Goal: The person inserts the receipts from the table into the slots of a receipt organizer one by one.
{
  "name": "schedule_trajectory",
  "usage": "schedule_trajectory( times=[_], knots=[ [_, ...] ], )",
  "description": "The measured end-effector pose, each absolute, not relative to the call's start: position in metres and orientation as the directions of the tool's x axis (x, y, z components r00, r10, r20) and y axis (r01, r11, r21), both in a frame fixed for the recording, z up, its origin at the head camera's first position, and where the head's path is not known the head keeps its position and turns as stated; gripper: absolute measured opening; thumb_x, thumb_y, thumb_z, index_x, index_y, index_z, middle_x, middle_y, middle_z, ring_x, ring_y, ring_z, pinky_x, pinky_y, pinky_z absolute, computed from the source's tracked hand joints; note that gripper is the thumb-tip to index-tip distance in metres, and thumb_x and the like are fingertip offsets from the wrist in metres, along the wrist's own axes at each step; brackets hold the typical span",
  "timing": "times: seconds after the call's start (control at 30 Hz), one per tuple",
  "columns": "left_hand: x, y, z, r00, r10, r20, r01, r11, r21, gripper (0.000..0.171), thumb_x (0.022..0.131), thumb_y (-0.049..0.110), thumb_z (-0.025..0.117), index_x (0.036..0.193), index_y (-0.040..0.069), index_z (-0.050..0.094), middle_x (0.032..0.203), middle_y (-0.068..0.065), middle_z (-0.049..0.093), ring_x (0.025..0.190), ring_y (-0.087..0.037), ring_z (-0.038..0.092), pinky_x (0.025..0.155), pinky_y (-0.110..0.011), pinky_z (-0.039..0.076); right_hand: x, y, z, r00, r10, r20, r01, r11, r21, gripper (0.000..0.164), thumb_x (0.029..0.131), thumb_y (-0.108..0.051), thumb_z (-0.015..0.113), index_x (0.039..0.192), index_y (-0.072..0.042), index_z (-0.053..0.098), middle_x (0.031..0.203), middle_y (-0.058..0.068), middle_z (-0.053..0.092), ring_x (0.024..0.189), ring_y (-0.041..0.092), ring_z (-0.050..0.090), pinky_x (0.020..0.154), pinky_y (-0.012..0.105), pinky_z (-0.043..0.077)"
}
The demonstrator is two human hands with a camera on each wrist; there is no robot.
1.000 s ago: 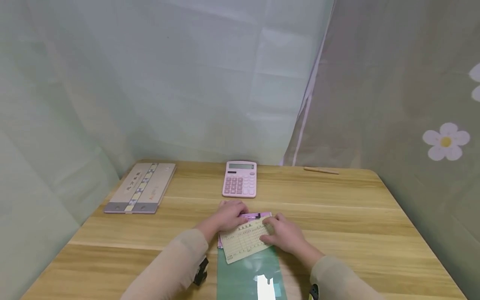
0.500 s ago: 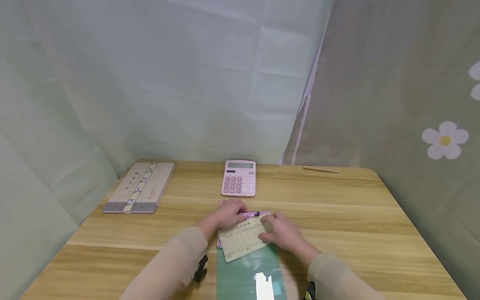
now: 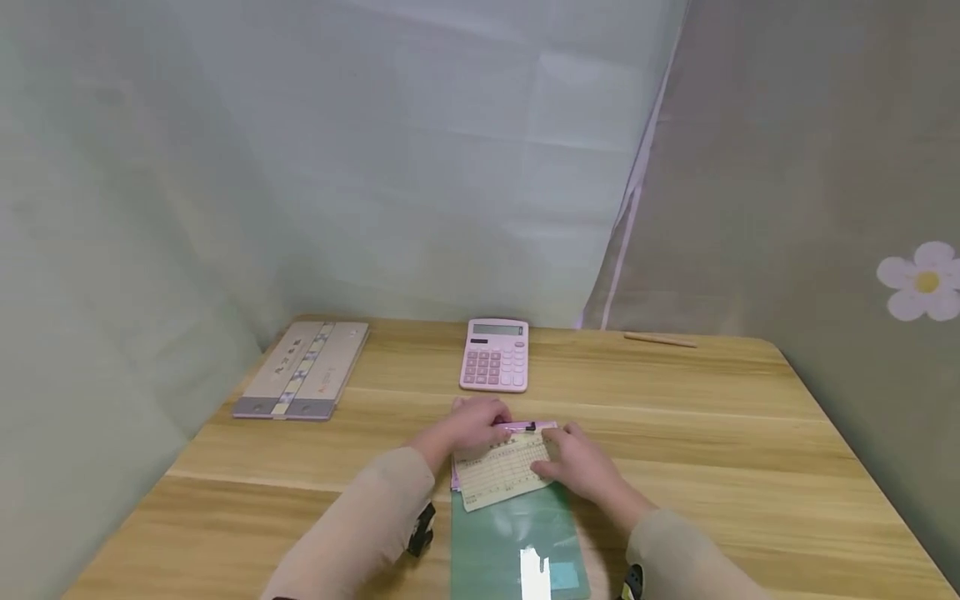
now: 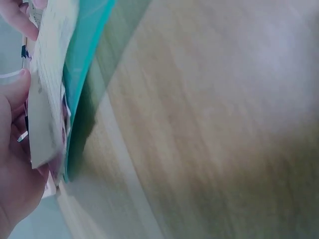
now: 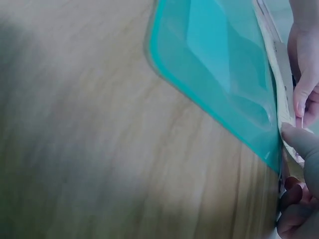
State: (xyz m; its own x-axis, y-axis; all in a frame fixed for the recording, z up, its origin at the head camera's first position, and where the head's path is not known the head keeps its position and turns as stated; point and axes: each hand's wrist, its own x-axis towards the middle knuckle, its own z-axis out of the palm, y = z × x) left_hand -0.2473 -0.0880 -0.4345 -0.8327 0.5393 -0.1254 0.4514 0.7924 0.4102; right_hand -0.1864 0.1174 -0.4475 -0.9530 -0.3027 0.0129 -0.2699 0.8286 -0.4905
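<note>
A pale yellow printed slip with a ruled table (image 3: 501,473) lies tilted across the top of a translucent green folder (image 3: 510,542). Under the slip, purple edges and a slim clear piece with a black end (image 3: 525,427) show along the top. My left hand (image 3: 472,427) grips the top left of the slip, thumb over it and fingers mostly hidden behind; the left wrist view shows the slip's edge (image 4: 47,114) by that thumb. With thumb and fingers, my right hand (image 3: 581,467) pinches the slip's right side; its thumb (image 5: 301,142) presses the edge in the right wrist view.
A pink calculator (image 3: 494,357) stands beyond the hands. At the far left of the wooden table (image 3: 697,417) lies a flat beige box-like folder with a patterned band (image 3: 303,371). A thin brown stick (image 3: 660,340) lies at the back right. Pale curtains (image 3: 420,167) hang behind.
The head view has swung slightly left, shifting everything right in it. The slip's near edge has moved slightly away from me, and both hands keep their hold on it.
</note>
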Motion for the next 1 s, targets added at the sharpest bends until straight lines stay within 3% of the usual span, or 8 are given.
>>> schedule_trajectory(
  times=[0.17, 0.47, 0.63, 1.0],
  knots=[
    [-0.2519, -0.0811, -0.438, -0.834, 0.538, -0.124, 0.453, 0.796, 0.402, 0.021, 0.089, 0.034, 0.062, 0.104, 0.02, 0.063, 0.098, 0.01, 0.058, 0.097, -0.013, 0.052, 0.091, -0.041, 0.029, -0.1878, 0.1216, -0.448, -0.954, -0.298, 0.043, -0.283, 0.842, -0.459, 0.061, 0.079, -0.04, 0.073, 0.123, -0.001, 0.058, 0.105, 0.016, 0.056, 0.091, 0.028, 0.057, 0.081, 0.046, 0.047],
    [-0.2522, -0.0869, -0.4335, -0.829, 0.541, -0.144, 0.437, 0.786, 0.438, 0.018, 0.088, 0.032, 0.063, 0.1, 0.019, 0.064, 0.091, 0.01, 0.058, 0.091, -0.013, 0.053, 0.087, -0.042, 0.03, -0.1898, 0.1209, -0.4483, -0.941, -0.338, 0.028, -0.308, 0.816, -0.489, 0.061, 0.078, -0.036, 0.075, 0.126, -0.003, 0.057, 0.102, 0.014, 0.055, 0.083, 0.023, 0.055, 0.075, 0.044, 0.047],
    [-0.2541, -0.0888, -0.4338, -0.832, 0.537, -0.143, 0.422, 0.778, 0.465, 0.02, 0.086, 0.032, 0.066, 0.1, 0.018, 0.064, 0.093, 0.009, 0.06, 0.093, -0.013, 0.054, 0.092, -0.047, 0.028, -0.1901, 0.1216, -0.4458, -0.929, -0.37, 0.013, -0.329, 0.809, -0.487, 0.061, 0.078, -0.035, 0.074, 0.128, -0.005, 0.056, 0.099, 0.012, 0.053, 0.077, 0.019, 0.051, 0.07, 0.04, 0.046],
    [-0.2521, -0.0869, -0.4343, -0.834, 0.53, -0.151, 0.412, 0.781, 0.469, 0.018, 0.087, 0.033, 0.064, 0.098, 0.019, 0.063, 0.091, 0.01, 0.059, 0.092, -0.014, 0.053, 0.092, -0.046, 0.028, -0.1911, 0.1175, -0.4482, -0.95, -0.312, -0.026, -0.266, 0.848, -0.459, 0.063, 0.079, -0.04, 0.072, 0.127, -0.003, 0.056, 0.095, 0.009, 0.052, 0.075, 0.017, 0.048, 0.067, 0.036, 0.045]
  ],
)
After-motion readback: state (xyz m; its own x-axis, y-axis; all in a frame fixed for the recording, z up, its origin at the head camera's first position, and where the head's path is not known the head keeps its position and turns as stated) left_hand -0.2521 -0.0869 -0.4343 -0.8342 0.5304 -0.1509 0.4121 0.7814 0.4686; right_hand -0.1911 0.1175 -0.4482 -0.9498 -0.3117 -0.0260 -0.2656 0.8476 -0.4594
